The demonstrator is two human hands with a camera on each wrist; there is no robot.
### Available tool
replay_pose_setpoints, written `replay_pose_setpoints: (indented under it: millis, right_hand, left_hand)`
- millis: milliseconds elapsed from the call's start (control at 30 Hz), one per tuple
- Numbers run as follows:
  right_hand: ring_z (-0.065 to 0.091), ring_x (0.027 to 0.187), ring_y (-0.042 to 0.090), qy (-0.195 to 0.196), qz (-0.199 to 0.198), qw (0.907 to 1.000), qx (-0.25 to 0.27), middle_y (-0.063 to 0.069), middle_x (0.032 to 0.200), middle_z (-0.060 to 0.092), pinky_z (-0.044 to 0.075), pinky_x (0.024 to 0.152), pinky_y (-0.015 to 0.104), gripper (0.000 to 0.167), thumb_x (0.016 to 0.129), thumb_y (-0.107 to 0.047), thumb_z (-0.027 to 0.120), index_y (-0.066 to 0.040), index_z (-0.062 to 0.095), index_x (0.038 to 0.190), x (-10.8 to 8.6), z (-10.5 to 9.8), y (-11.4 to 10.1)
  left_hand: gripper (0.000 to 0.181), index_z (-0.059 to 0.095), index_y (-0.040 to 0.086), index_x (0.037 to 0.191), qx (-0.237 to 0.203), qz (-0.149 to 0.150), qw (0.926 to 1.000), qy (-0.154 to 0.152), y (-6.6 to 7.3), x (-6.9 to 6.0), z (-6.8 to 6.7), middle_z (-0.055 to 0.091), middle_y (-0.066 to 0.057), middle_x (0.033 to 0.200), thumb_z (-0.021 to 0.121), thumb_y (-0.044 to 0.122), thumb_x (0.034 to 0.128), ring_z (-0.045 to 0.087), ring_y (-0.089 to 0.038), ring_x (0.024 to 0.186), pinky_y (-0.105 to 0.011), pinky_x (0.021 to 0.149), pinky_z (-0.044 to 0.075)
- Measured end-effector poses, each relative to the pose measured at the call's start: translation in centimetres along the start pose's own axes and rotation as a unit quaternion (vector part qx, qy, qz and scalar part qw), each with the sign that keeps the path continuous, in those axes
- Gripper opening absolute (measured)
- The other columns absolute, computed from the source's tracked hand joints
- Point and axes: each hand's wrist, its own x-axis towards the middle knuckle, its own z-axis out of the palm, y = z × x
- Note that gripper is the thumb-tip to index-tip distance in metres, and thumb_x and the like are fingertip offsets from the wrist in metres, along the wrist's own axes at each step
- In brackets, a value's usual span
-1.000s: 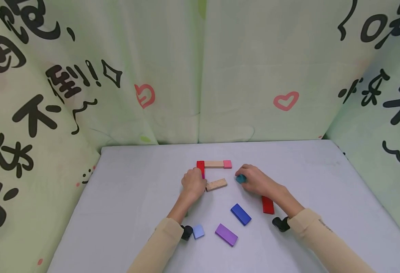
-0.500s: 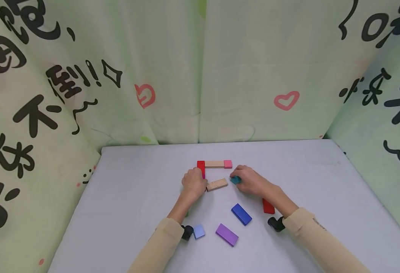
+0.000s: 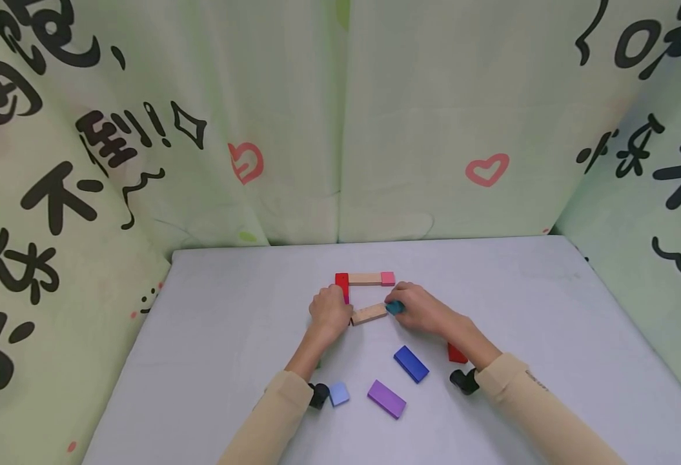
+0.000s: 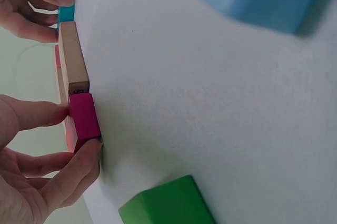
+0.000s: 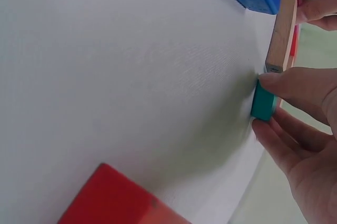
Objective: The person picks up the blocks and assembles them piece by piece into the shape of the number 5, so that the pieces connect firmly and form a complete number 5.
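Magenta is the colour of the small block (image 4: 85, 118) which is pinched by the left hand (image 3: 330, 310); only a gap of the block's own width is left between thumb and fingers. By the right hand (image 3: 421, 310) the teal block (image 5: 262, 101) is gripped likewise, between thumb and fingertips. This teal block is held at the right end of the near wooden block (image 3: 369, 314); whether they are touching cannot be told, as the joint is partly covered by the thumb. At its left end, the wooden block is met by the magenta block. The backs of the 2 hands are shown to the head camera, and the 2 forearms are slanted inward from the near side. Farther away, the far wooden block (image 3: 365, 279) is laid between 1 red block (image 3: 342, 280) at left and 1 pink block (image 3: 388, 278) at right.
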Motion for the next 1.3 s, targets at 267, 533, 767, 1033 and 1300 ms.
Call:
replay_pose_setpoints:
  millis: [267,533,767,1033,1300]
  right_hand:
    - [0.066,0.099,0.029,0.001,-0.004,1.0,0.004,0.017,0.108,0.069,0.06,0.089,0.042,0.024,0.086,0.001,0.078,0.003,0.075,0.11,-0.07,0.04,-0.22]
    - [0.066,0.099,0.029,-0.005,0.001,0.9999,0.01,0.018,0.109,0.069,0.06,0.089,0.042,0.024,0.087,0.001,0.077,0.004,0.074,0.111,-0.21,0.07,-0.39]
    - [0.066,0.1,0.03,-0.008,0.001,0.9999,0.009,0.018,0.11,0.069,0.06,0.09,0.042,0.024,0.087,0.001,0.077,0.004,0.074,0.111,-0.25,0.08,-0.49]
    - [0.066,0.1,0.029,-0.014,0.002,0.9999,0.006,0.017,0.109,0.069,0.059,0.09,0.042,0.023,0.087,0.001,0.077,0.003,0.074,0.11,-0.29,0.0,-0.51]
    - [0.067,0.106,0.031,-0.022,0.011,0.9997,0.005,0.019,0.116,0.069,0.058,0.093,0.043,0.03,0.088,0.0,0.077,0.003,0.072,0.117,-0.44,-0.25,-0.53]
  left_hand:
    - [0.016,0.069,-0.006,0.095,0.005,-0.004,1.0,-0.001,0.1,0.0,-0.03,0.059,-0.01,0.07,0.073,0.009,0.0927,0.052,-0.019,0.057,-0.027,0.051,0.039]
    - [0.016,0.069,-0.006,0.095,0.009,-0.006,0.9999,-0.004,0.08,0.0,0.09,0.058,-0.01,0.069,0.074,0.009,0.0926,0.053,-0.019,0.056,-0.027,0.049,0.039]
    - [0.015,0.066,-0.004,0.087,0.01,0.004,0.9999,0.003,-0.03,0.0,0.05,0.054,-0.008,0.065,0.074,0.008,0.0919,0.05,-0.019,0.055,-0.028,0.049,0.037]
    - [0.022,0.059,0.0,0.075,0.008,0.019,0.9997,0.015,-0.08,-0.11,-0.02,0.047,-0.006,0.061,0.072,0.006,0.0916,0.045,-0.018,0.053,-0.028,0.048,0.035]
    - [0.017,0.063,-0.003,0.082,0.006,0.012,0.9999,0.01,-0.07,-0.06,0.0,0.05,-0.007,0.063,0.072,0.007,0.0926,0.047,-0.019,0.053,-0.028,0.049,0.036]
